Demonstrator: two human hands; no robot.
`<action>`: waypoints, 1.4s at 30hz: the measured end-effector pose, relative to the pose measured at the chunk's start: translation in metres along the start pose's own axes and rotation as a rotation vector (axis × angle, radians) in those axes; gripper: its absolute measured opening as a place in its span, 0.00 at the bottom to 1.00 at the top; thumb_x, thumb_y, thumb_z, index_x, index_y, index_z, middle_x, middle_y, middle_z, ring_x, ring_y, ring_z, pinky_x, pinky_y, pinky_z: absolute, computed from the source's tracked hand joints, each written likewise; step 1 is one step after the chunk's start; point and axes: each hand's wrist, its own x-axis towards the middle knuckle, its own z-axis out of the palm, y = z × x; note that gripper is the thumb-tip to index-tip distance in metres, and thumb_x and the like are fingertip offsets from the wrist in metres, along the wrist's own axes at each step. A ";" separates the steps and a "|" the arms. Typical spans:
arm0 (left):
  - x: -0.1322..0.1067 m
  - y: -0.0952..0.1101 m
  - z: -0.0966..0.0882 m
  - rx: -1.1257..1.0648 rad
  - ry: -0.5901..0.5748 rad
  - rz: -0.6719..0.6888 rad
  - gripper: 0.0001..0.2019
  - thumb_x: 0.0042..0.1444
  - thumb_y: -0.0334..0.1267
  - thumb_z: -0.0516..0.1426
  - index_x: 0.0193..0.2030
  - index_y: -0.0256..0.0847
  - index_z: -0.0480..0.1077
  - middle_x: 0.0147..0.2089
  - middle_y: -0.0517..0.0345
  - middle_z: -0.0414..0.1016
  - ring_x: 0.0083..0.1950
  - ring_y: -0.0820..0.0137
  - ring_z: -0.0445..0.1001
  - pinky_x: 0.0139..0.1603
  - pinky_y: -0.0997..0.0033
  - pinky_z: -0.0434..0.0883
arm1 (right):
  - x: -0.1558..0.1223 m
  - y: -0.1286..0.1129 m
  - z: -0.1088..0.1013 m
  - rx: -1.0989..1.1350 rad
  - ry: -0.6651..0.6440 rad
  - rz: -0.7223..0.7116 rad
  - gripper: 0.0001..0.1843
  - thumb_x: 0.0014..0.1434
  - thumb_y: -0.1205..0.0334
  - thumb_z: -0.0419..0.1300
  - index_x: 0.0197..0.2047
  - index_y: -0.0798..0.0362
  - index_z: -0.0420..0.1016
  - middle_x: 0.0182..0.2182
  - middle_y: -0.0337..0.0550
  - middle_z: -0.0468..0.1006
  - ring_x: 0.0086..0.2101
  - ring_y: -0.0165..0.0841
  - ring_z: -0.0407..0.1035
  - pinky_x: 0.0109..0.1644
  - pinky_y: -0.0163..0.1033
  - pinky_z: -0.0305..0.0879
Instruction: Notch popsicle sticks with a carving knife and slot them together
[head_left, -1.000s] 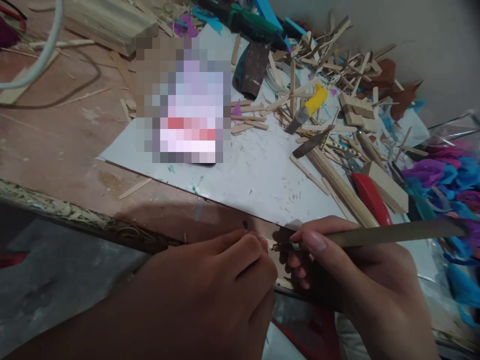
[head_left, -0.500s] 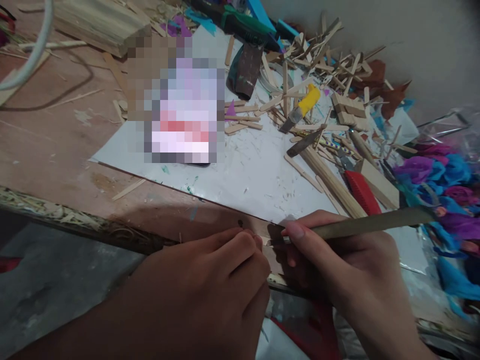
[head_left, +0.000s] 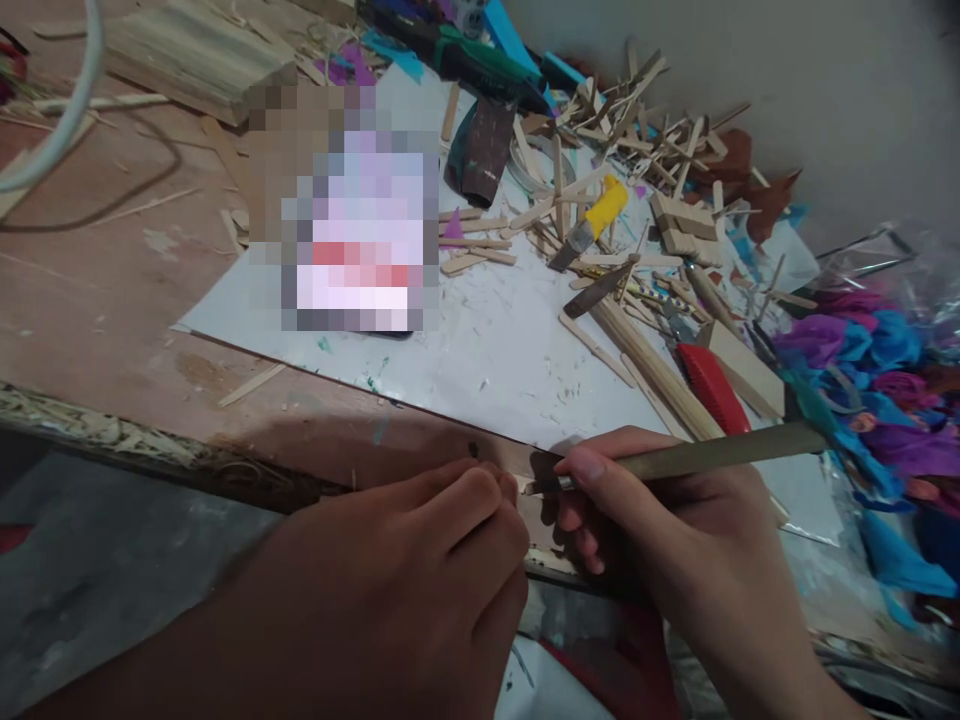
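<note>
My right hand (head_left: 675, 520) grips a slim olive-handled tool (head_left: 720, 450) like a pen. Its narrow metal end points left, toward the fingertips of my left hand; whether it is a blade or a brush cannot be made out. My left hand (head_left: 442, 560) is closed at the table's front edge, its fingertips pinched together. A small pale piece (head_left: 531, 490), perhaps wood, shows just beyond those fingertips, by the tool's tip. Most of what the left fingers hold is hidden behind them.
A white sheet (head_left: 487, 370) lies behind my hands, bearing a blurred-out phone (head_left: 360, 240). Several craft sticks (head_left: 630, 110), a yellow-handled cutter (head_left: 592, 220), a red-handled cutter (head_left: 712, 385) and a wooden rod (head_left: 652, 370) lie right. Colourful crepe paper (head_left: 892, 400) sits far right; a wood block (head_left: 195, 60) back left.
The whole view has shifted slightly. The tool's tip stays near my left fingertips, its handle a little changed in angle. More of my right hand's lower fingers shows.
</note>
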 end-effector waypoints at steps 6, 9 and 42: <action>0.002 -0.001 0.000 0.002 -0.013 0.026 0.23 0.73 0.24 0.46 0.45 0.35 0.84 0.43 0.49 0.85 0.44 0.56 0.80 0.51 0.54 0.79 | 0.000 -0.002 0.001 0.041 0.005 0.050 0.17 0.57 0.45 0.78 0.31 0.49 0.86 0.20 0.40 0.80 0.19 0.27 0.69 0.20 0.28 0.67; 0.001 -0.003 0.000 -0.033 -0.008 0.045 0.22 0.73 0.24 0.46 0.47 0.33 0.84 0.43 0.48 0.85 0.44 0.55 0.81 0.49 0.54 0.80 | 0.002 -0.005 0.001 0.051 -0.034 0.073 0.17 0.53 0.47 0.81 0.30 0.50 0.85 0.19 0.39 0.78 0.18 0.26 0.68 0.19 0.27 0.64; 0.014 -0.005 -0.011 -0.156 -0.099 -0.141 0.19 0.77 0.25 0.46 0.57 0.35 0.78 0.52 0.52 0.83 0.52 0.59 0.79 0.55 0.57 0.78 | -0.005 0.013 -0.011 0.223 0.113 -0.228 0.11 0.59 0.50 0.78 0.32 0.46 0.87 0.19 0.37 0.80 0.18 0.27 0.69 0.21 0.29 0.68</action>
